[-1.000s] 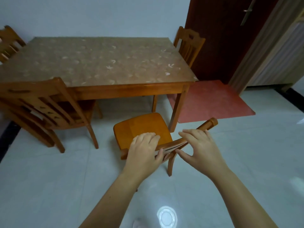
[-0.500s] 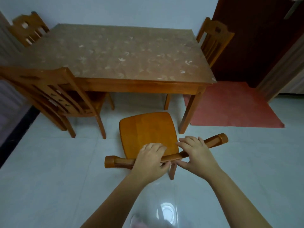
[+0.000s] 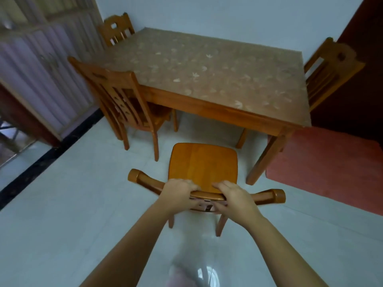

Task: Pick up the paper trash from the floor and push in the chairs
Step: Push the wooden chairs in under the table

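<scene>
left hand (image 3: 178, 192): curled over top rail of near chair (image 3: 203, 165)
right hand (image 3: 234, 196): gripping same rail, just beside left
near chair: on floor (image 3: 62, 204), seat facing counter (image 3: 207, 79), not under it
other chair (image 3: 128, 108): partly tucked at counter's left side

**Front chair** (image 3: 203, 162), lower centre: varnished orange-brown wood, with a smooth, glossy seat. **Slatted chair** (image 3: 124, 104), left of centre: the same lacquered wood. **Counter** (image 3: 228, 114): wooden frame with a satin sheen. Its top bears a smooth brown cover (image 3: 207, 69) printed with pale leaves. **Floor** (image 3: 62, 214): pale, highly glossy tiles showing a bright reflection. **Mat** (image 3: 323, 172), right: red, matt.
</scene>
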Demonstrator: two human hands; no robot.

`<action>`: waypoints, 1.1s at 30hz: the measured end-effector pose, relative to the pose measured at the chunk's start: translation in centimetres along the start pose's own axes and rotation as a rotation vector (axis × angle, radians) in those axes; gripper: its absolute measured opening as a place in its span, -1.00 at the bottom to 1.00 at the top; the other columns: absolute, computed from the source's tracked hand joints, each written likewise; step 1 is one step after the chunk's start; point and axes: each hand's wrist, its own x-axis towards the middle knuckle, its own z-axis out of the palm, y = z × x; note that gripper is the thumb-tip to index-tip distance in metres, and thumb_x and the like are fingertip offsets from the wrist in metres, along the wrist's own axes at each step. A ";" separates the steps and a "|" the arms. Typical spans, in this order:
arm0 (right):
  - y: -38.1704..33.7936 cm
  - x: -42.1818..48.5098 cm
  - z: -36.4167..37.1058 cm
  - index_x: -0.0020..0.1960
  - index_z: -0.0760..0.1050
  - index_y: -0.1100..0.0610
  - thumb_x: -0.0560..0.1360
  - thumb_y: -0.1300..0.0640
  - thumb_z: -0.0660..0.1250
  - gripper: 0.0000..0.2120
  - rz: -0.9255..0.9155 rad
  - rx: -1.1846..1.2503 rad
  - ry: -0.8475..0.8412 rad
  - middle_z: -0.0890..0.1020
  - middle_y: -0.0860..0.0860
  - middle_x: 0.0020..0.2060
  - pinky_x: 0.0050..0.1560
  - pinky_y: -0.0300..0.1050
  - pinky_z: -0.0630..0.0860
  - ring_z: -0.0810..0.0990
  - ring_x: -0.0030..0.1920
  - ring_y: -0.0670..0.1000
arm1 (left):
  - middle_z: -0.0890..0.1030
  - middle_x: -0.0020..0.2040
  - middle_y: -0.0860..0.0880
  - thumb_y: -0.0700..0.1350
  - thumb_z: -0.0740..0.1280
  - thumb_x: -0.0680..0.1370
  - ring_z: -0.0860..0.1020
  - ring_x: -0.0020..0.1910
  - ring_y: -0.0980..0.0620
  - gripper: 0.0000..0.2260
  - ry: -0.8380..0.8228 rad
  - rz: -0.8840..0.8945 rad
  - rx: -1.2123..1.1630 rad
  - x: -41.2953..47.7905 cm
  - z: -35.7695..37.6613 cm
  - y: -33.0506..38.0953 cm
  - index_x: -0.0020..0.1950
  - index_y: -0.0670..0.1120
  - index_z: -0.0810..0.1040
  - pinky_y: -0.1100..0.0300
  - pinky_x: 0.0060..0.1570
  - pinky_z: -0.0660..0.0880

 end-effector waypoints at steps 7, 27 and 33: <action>-0.1 0.9 -0.3 0.21 0.44 -0.04 0.48 -0.05 0.26 -0.69 -0.029 -0.065 -0.089 0.56 -0.05 0.02 -0.07 -0.15 0.45 0.52 -0.01 -0.01 | 0.60 0.06 0.02 0.13 0.23 0.54 0.52 0.00 0.02 -0.68 -0.119 0.046 0.001 0.8 -0.5 -0.6 0.24 0.07 0.51 0.14 0.00 0.47; -0.5 3.3 -0.2 -0.17 0.53 0.08 0.36 -0.06 0.37 -0.79 0.067 0.098 -0.264 0.57 0.01 -0.32 -0.30 -0.07 0.44 0.49 -0.32 -0.02 | 0.56 -0.30 0.15 0.02 0.46 0.36 0.53 -0.28 0.14 -0.89 -0.143 0.047 -0.391 2.5 -0.1 -2.4 -0.24 0.11 0.53 0.27 -0.31 0.46; -0.6 3.7 -0.2 -0.18 0.57 0.10 0.32 -0.07 0.40 -0.76 0.150 0.107 -0.216 0.60 0.05 -0.31 -0.35 -0.05 0.41 0.51 -0.32 0.02 | 0.60 -0.23 -0.03 -0.11 0.48 0.37 0.60 -0.24 -0.04 -0.90 -0.198 0.076 -0.516 3.3 -0.6 -2.4 -0.25 0.02 0.57 0.03 -0.21 0.59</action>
